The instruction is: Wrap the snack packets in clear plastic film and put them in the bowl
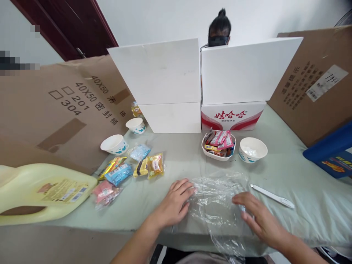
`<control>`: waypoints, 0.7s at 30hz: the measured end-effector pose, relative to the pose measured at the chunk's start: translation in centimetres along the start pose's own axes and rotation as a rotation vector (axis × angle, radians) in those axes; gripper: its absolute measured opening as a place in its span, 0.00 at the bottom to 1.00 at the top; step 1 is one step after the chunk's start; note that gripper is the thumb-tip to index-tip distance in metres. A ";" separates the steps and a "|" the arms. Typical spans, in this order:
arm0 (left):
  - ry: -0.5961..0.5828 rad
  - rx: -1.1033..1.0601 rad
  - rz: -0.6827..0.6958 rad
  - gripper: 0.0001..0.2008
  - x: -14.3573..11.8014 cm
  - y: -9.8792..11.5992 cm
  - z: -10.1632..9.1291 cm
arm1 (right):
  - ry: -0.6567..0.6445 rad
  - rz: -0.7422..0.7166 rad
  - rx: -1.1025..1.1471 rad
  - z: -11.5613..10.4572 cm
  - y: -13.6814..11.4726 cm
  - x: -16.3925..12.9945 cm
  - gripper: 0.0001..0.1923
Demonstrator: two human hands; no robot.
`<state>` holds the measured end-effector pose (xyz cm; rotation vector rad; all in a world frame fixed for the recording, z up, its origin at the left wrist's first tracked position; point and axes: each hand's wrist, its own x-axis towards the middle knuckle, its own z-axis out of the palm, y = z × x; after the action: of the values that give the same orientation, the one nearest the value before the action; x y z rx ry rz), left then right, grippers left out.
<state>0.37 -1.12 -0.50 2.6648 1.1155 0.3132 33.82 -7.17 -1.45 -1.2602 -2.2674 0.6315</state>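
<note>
A crumpled clear plastic bag (217,205) is spread on the cloth in front of me, its lower end hanging over the table edge. My left hand (176,201) rests palm down at the bag's left side, fingers stretched out and touching it. On the opposite side, my right hand (260,218) lies over the bag's right edge, thumb apart from the fingers. Neither hand is closed around anything. Just right of the bag lies a white, slim-handled tool (272,196), perhaps a cutter. Behind the bag stands a white dish (217,156) filled with small wrapped snacks (220,139).
Paper bowls (252,149) (114,144) (136,125) stand on both sides. Several packaged snacks (119,173) lie left, beside a yellow jug (55,190). White panels (165,73) and cardboard boxes (68,110) (316,80) enclose the table. A blue container (330,150) is right; a person sits behind.
</note>
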 end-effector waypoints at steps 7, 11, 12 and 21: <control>-0.076 -0.095 -0.044 0.07 0.9 -0.8 -0.2 | -0.347 -0.172 0.052 2.3 -1.8 -1.8 0.38; -0.206 -0.345 -0.038 0.07 0.2 -1.0 -1.5 | -0.343 -0.074 0.046 2.1 -1.2 -2.0 0.15; -0.258 -0.416 -0.059 0.08 -0.1 -1.1 -1.9 | -0.321 -0.045 0.082 1.8 -1.2 -2.1 0.14; -0.218 -0.960 -0.421 0.11 1.5 -2.3 -1.7 | -0.021 0.462 0.401 2.4 -0.1 -0.5 0.16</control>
<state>-0.61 1.71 0.57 1.5535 1.0506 0.3465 32.54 -8.05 -3.35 -1.5686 -1.7406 1.1970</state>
